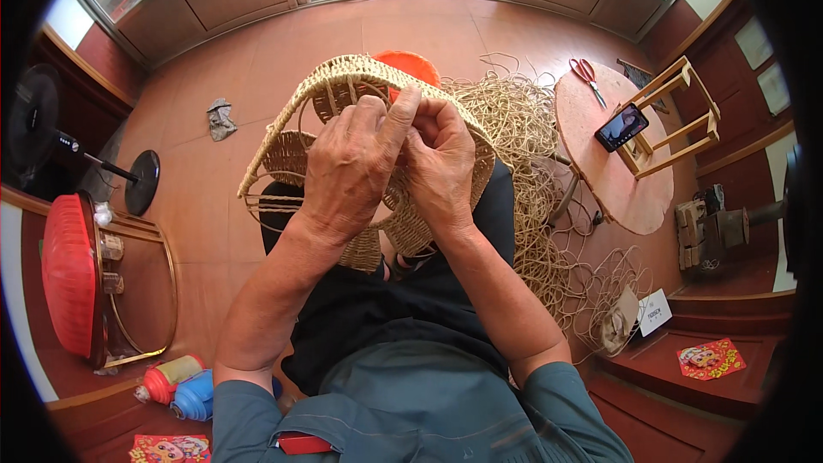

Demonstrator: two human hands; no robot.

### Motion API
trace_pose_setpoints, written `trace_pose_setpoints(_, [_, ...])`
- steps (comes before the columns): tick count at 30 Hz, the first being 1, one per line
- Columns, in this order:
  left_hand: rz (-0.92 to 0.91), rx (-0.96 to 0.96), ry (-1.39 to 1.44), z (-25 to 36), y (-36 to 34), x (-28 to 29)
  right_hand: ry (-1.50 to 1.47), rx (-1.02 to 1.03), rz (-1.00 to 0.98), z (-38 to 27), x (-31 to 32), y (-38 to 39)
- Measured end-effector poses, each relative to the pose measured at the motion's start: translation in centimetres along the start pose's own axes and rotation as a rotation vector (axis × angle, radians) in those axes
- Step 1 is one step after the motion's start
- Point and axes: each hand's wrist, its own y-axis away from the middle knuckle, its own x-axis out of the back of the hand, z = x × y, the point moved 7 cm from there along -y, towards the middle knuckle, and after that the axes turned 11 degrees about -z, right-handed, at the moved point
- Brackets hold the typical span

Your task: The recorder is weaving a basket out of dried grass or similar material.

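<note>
In the head view, the person seems to be working cord along the upper edge of a basket (343, 67), a step of weaving or binding that is looking part-done: bare rods (276, 199) are showing at the basket's lower left. The basket is resting over the lap, between the knees, its braided rim arching beyond the hands.

The next move is probably calling for a firm pinch on the strand, a pass around the rim and a snug pull, with the other hand bracing the edge.

Both forearms are slanting inward from bent elbows, the hands meeting near the rim with their backs facing up. The left hand (350, 159) is arching over the work, its index finger reaching past the others toward the right; its thumb is hiding, so whether it is gripping anything, I cannot tell. The right hand (439, 167) is curling, thumb and bent fingers drawing close together as if pinching; what lies between them is not showing.

Loose cord (514, 120) is heaping on the floor to the right, beside a round table (579, 141) bearing red scissors (585, 73).
</note>
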Motion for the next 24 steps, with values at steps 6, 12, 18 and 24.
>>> trace_pose_setpoints(6, [0.085,0.092,0.170,-1.5,2.8,1.3,0.133,0.027,0.019,0.1,0.2,0.5])
trace_pose_setpoints(12, [0.062,0.103,0.071,-3.3,4.5,1.9,0.564,0.359,0.042,-2.4,-0.8,1.6])
trace_pose_setpoints(18, [0.080,0.051,-0.041,-3.7,5.0,2.9,1.160,0.723,-0.104,-3.6,-3.3,2.6])
trace_pose_setpoints(24, [0.030,0.057,-0.147,-4.5,5.9,3.5,1.242,0.755,-0.161,-3.8,-3.6,2.6])
